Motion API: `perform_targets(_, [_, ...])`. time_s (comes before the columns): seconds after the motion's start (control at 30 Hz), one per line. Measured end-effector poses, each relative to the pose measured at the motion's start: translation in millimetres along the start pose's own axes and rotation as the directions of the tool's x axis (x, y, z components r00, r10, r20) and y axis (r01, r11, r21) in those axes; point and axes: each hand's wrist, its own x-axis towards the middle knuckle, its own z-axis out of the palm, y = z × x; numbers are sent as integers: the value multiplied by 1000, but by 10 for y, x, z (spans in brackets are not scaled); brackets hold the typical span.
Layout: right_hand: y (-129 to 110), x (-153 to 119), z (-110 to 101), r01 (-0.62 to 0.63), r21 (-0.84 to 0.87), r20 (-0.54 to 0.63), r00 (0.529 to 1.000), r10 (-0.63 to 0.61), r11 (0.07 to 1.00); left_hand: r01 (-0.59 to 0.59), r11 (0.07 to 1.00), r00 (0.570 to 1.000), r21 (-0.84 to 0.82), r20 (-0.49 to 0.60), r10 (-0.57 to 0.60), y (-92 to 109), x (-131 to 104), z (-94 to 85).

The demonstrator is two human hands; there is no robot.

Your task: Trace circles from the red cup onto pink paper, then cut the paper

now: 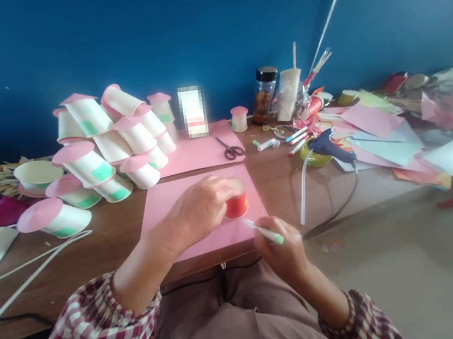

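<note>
Flat on the table in front of me lies a sheet of pink paper (206,244). A short red round tub (237,205) stands on it, and my left hand (204,205) is closed over its top and left side. Pinched in my right hand (284,250) is a white marker pen (268,233) with a light green end. Its tip points at the paper just by the tub's lower edge; whether it touches the paper I cannot tell. Behind are black-handled scissors (232,151) on another pink sheet (192,160).
At the left, white paper cups (98,171) with pink cone tops are piled up. A blue glue gun (333,148), loose markers (297,141) and scattered coloured paper (388,141) lie at the right. A black-lidded jar (265,96) stands near the blue wall. A white cable (44,263) crosses the left side.
</note>
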Motion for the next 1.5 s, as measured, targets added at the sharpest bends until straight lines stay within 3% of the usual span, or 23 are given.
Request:
perform_targets(0.23, [-85, 30, 104, 16, 46, 7, 1000, -17, 999, 16, 1000, 1000, -10, 2, -16, 8, -4, -2])
perform_targets(0.7, [-64, 0, 96, 3, 56, 0, 1000, -3, 998, -41, 999, 998, 7, -45, 41, 8, 10, -10])
perform_targets(1.17, [-56, 28, 129, 19, 40, 11, 1000, -20, 999, 8, 1000, 1000, 4, 5, -8, -21, -1, 12])
perform_targets(1.5, [112, 30, 40, -26, -14, -34, 999, 26, 1000, -24, 999, 999, 26, -35, 24, -1, -9, 18])
